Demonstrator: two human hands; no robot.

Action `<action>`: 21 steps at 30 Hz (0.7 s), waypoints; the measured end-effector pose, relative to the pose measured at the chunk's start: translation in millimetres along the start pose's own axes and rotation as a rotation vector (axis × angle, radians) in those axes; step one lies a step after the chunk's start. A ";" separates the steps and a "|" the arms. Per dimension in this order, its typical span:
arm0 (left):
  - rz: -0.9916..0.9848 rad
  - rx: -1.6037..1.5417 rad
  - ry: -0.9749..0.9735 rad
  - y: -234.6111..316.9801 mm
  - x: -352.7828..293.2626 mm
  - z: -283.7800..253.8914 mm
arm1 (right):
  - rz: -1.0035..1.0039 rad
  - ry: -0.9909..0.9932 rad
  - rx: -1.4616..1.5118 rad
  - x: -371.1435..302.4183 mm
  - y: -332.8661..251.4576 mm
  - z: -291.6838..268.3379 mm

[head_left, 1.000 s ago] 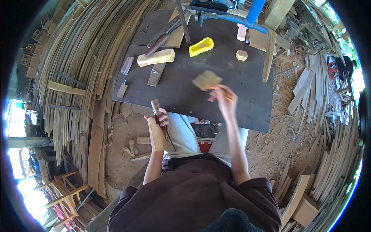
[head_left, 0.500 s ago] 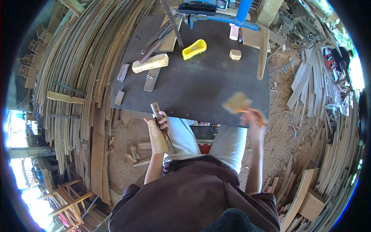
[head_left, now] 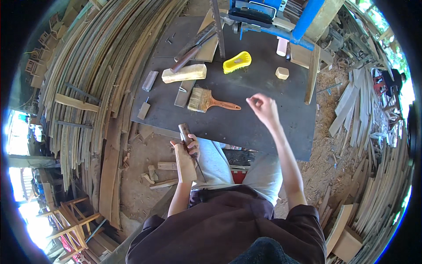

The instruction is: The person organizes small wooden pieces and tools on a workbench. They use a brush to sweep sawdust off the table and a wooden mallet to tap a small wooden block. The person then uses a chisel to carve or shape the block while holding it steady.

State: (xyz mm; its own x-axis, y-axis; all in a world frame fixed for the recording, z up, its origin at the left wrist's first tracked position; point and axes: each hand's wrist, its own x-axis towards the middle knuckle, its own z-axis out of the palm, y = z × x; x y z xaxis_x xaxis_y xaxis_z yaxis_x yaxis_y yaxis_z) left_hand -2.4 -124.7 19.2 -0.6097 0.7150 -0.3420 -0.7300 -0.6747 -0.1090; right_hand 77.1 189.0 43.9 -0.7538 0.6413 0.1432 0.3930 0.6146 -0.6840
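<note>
A wide paintbrush with pale bristles and an orange-brown wooden handle lies on the dark tabletop. Just right of its handle end, my right hand hovers with the fingers curled in a loose pinch, nothing in them and apart from the brush. Close to the table's front edge, my left hand is wrapped round a tool with a brown wooden handle. Its thin dark shaft points down toward my lap; the kind of tool cannot be told. A pale covering lies over that hand and wrist.
Behind the brush lie a pale shaped wood block, a yellow brush and a small wood block. A blue metal frame stands at the back. Stacked wooden strips line the left; shavings and offcuts cover the floor at right.
The paintbrush has gone from my right hand to the table, left of where it was held. My right hand has moved forward and left. My left hand still grips the wooden-handled tool.
</note>
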 end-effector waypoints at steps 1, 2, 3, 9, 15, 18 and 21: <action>-0.016 -0.025 -0.014 -0.5 0.7 -0.9 | -0.075 0.037 -0.042 11.7 1.0 -5.6; -0.063 -0.061 -0.043 1.1 3.3 -5.9 | -0.147 0.047 -0.076 27.3 0.6 -10.9; -0.113 -0.097 -0.074 3.6 8.3 -12.5 | -0.225 0.046 -0.106 47.9 -0.9 -16.1; -0.281 -0.239 -0.214 10.3 29.3 -42.4 | -0.355 -0.078 -0.526 157.7 -1.2 11.7; -0.296 -0.175 -0.253 23.6 37.2 -71.4 | -0.375 -0.326 -0.444 216.5 38.1 5.4; -0.268 -0.169 -0.226 25.3 32.1 -70.1 | -0.322 -0.074 -0.584 242.0 35.3 -6.0; -0.270 -0.169 -0.258 24.2 32.8 -74.9 | -0.307 0.044 -0.535 268.7 39.8 -0.1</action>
State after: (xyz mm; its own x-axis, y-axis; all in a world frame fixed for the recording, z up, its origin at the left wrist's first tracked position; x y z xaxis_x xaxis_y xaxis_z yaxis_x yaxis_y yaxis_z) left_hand -16.9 -131.3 -64.6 -0.4762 0.8785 -0.0375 -0.8265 -0.4617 -0.3221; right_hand -109.8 385.8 55.2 -0.8561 0.4103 0.3141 0.3801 0.9118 -0.1553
